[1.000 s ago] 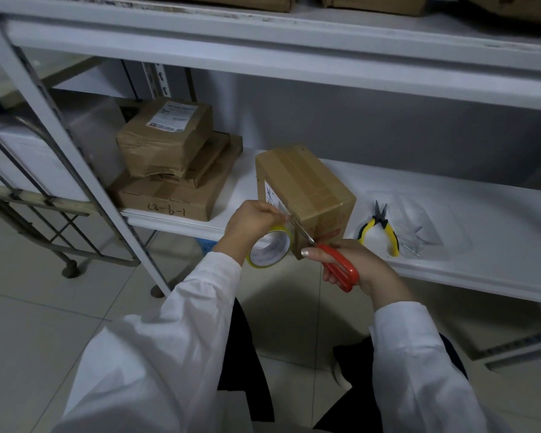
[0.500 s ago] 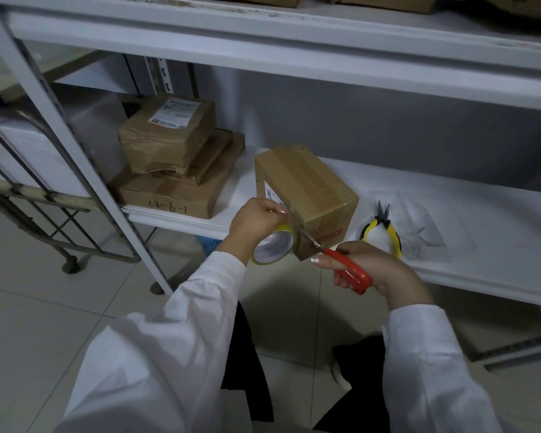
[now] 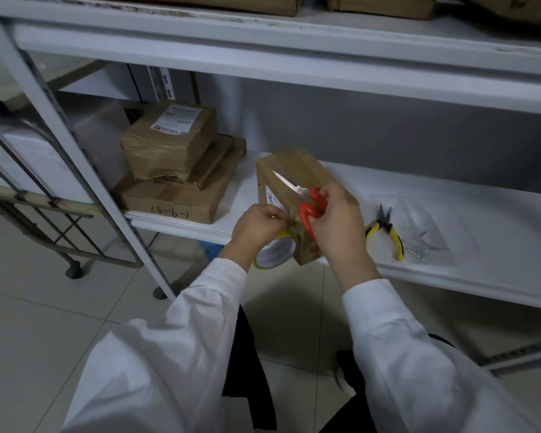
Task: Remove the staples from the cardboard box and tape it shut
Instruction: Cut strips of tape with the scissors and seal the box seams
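Brown cardboard box (image 3: 297, 178) runs lengthwise toward lower right. Left hand (image 3: 260, 225) pinches yellow tape roll (image 3: 277, 253); right hand (image 3: 338, 218) clasps red-handled steel scissors (image 3: 306, 203), blades pointing upper left.

One camera is sitting on the person's head, looking forward and down. It is seeing both hands up close, the white shelf (image 3: 450, 195) just behind them, and the floor (image 3: 44, 323) below. There is only this one view, so nothing is shared.
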The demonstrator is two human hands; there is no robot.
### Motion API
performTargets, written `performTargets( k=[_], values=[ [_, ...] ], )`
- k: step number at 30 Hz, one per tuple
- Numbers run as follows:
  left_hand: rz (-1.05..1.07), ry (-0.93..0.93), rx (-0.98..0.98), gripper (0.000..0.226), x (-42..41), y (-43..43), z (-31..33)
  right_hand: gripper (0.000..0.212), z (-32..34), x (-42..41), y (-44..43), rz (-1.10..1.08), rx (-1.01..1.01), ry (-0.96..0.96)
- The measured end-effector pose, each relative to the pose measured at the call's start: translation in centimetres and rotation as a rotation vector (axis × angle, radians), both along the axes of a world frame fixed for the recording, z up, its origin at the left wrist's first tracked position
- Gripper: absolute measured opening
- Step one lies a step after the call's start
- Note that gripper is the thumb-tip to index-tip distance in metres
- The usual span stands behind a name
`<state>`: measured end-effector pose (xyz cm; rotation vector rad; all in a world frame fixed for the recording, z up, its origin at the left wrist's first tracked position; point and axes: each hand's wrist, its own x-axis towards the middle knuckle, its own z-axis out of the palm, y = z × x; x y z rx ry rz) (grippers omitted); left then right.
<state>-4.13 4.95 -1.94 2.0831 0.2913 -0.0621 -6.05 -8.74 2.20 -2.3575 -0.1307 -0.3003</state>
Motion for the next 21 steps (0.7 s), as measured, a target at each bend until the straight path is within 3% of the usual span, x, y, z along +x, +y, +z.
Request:
performTargets(
  k=[6,11,13,16,21],
  values=[
    [0.044,-0.016,-0.036,0.012,-0.5,0.4,-0.1,0.037,-0.7,0.3,0.7,-0.025,-0.104,0.067],
    [0.009,-0.018,-0.019,0.041,-0.4,0.7,-0.4,0.046,-1.0,0.2,1.5,-0.037,-0.197,0.012],
    [0.006,-0.048,0.005,0.031,-0.5,0.8,-0.2,0.038,-1.1,0.4,1.4,-0.015,-0.212,-0.003],
    [-0.002,-0.042,0.191,0.015,-0.7,1.8,-0.3,0.036,-1.0,0.9,0.5,-0.012,-0.191,0.047],
    [0.068,-0.057,0.076,0.019,-1.2,2.9,-1.2,0.043,-0.1,2.1,-1.4,0.002,-0.102,0.154]
  ],
)
